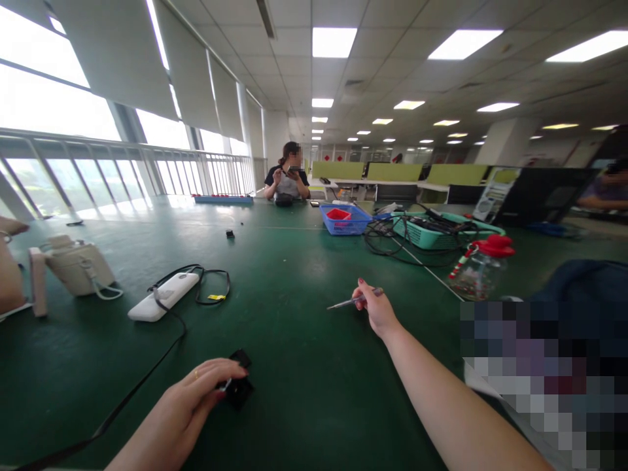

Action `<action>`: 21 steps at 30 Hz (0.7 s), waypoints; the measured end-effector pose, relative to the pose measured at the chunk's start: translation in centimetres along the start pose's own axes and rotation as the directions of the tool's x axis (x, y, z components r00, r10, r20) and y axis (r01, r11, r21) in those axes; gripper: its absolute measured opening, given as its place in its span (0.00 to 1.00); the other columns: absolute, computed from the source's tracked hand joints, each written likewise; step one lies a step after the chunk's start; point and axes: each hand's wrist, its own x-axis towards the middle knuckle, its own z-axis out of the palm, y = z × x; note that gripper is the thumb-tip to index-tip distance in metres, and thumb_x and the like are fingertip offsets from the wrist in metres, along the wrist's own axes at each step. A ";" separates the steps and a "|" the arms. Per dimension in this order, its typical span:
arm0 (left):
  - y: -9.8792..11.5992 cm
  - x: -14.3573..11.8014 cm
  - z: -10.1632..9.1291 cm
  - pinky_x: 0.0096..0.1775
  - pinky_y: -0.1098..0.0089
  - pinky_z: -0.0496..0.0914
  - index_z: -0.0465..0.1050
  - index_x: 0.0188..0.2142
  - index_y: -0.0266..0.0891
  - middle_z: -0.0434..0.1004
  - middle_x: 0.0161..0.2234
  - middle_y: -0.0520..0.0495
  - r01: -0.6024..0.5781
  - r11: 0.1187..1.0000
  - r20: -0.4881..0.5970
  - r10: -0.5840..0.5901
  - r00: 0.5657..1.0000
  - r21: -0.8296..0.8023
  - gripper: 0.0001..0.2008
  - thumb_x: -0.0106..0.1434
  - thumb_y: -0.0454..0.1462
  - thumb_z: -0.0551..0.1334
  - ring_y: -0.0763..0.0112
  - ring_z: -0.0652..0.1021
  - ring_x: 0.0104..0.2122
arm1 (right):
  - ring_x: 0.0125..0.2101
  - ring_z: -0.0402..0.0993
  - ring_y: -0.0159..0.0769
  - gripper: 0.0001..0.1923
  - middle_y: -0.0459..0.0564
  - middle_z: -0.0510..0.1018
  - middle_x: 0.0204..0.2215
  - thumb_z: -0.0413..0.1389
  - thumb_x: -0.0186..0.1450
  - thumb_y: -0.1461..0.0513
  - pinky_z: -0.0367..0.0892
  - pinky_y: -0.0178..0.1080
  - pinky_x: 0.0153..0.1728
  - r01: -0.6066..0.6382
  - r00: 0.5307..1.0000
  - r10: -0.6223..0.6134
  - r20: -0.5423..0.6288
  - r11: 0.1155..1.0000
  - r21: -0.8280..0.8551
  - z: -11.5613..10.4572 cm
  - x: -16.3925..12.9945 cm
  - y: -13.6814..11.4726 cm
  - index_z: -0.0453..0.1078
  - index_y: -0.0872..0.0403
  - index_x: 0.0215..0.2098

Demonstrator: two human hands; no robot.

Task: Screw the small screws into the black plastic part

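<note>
Gripping 2 things over the green felt table (304, 366).
Near left, the left hand (196, 399) pinches a small black plastic part (239, 387) resting on the table; farther right, the right hand (377, 309) clasps a thin grey metal tool (349, 301), tip pointing left.

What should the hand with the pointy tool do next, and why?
Probably bring the tweezers back toward the small black part. The right hand holds them out over the green table, well away from the part, which the left hand pins down.
</note>
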 end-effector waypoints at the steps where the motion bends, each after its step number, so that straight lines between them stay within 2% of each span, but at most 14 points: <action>1: -0.1 0.0 -0.1 0.52 0.65 0.73 0.75 0.47 0.55 0.79 0.49 0.53 -0.014 1.000 0.019 0.014 1.000 -0.003 0.16 0.65 0.36 0.55 0.64 0.78 0.50 | 0.19 0.62 0.31 0.27 0.45 0.67 0.15 0.58 0.58 0.41 0.60 0.37 0.25 0.001 1.000 -0.001 0.001 1.000 -0.004 0.0 0.0 0.0 0.71 0.54 0.18; 7: 0.3 0.2 -0.4 0.53 0.66 0.72 0.77 0.46 0.55 0.78 0.51 0.52 -0.065 0.998 0.144 0.066 0.987 -0.012 0.19 0.64 0.32 0.53 0.64 0.77 0.52 | 0.19 0.62 0.31 0.27 0.45 0.67 0.14 0.57 0.60 0.42 0.59 0.37 0.25 0.012 1.000 -0.011 0.011 1.000 -0.016 0.0 0.1 0.2 0.71 0.54 0.18; 12: 0.4 0.6 -0.6 0.53 0.70 0.71 0.77 0.45 0.57 0.78 0.51 0.54 -0.156 0.988 0.233 0.150 0.961 0.010 0.25 0.59 0.27 0.53 0.67 0.77 0.52 | 0.18 0.62 0.30 0.26 0.44 0.67 0.14 0.57 0.60 0.42 0.59 0.36 0.25 0.017 1.000 -0.016 0.013 1.000 -0.021 -0.1 0.1 0.5 0.71 0.54 0.19; 17: 0.3 0.9 -0.7 0.52 0.75 0.70 0.78 0.43 0.55 0.77 0.51 0.55 -0.197 0.979 0.253 0.179 0.951 0.050 0.26 0.56 0.24 0.53 0.71 0.77 0.51 | 0.18 0.62 0.30 0.27 0.44 0.67 0.13 0.57 0.60 0.42 0.58 0.36 0.25 0.021 1.000 -0.021 0.008 0.999 -0.038 -0.1 0.3 0.8 0.72 0.54 0.18; 21: 0.3 1.2 -0.6 0.53 0.73 0.70 0.78 0.42 0.55 0.78 0.50 0.55 -0.229 0.972 0.266 0.207 0.942 0.056 0.25 0.57 0.24 0.53 0.70 0.76 0.52 | 0.18 0.62 0.30 0.26 0.44 0.67 0.14 0.57 0.60 0.42 0.59 0.37 0.26 0.020 1.000 -0.019 0.020 0.999 -0.035 0.0 0.2 0.7 0.72 0.54 0.19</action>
